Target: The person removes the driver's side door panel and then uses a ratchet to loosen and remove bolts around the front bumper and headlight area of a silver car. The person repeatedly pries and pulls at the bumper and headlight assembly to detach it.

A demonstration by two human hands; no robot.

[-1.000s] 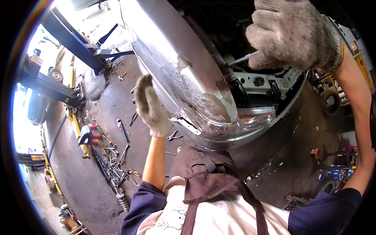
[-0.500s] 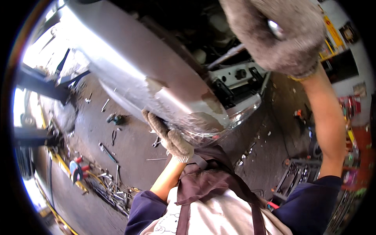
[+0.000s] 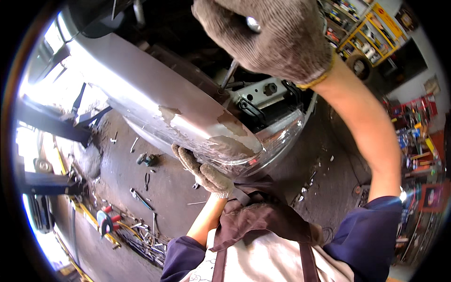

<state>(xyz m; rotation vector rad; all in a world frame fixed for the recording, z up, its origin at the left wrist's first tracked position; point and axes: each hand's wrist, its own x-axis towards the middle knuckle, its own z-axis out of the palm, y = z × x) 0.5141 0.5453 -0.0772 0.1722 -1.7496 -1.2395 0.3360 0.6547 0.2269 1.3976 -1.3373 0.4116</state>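
A silver car fender (image 3: 155,89) with peeled, chipped paint slants across the view beside the exposed front end of the car. My gloved right hand (image 3: 277,40) is raised high over the engine bay, its fingers wrapped round a metal rod (image 3: 229,74). The rod's round shiny end pokes out of the fist, and its shaft runs down toward the fender's inner edge; its lower tip is hidden. Against the fender's lower outer edge lies my gloved left hand (image 3: 202,171), fingers stretched out, gripping nothing. A clear headlight lens (image 3: 284,136) sits at the fender's front corner.
On the floor left of the car lie a cordless drill (image 3: 146,160), pliers (image 3: 147,181) and several wrenches. A heap of tools (image 3: 145,235) is near an angle grinder (image 3: 106,221). Dark lift arms (image 3: 51,183) reach in from the left. Loaded shelves (image 3: 371,33) stand at right.
My right hand has shifted left and a little lower in view with the rod still in it, as the whole view turned. My left hand stays at the fender edge.
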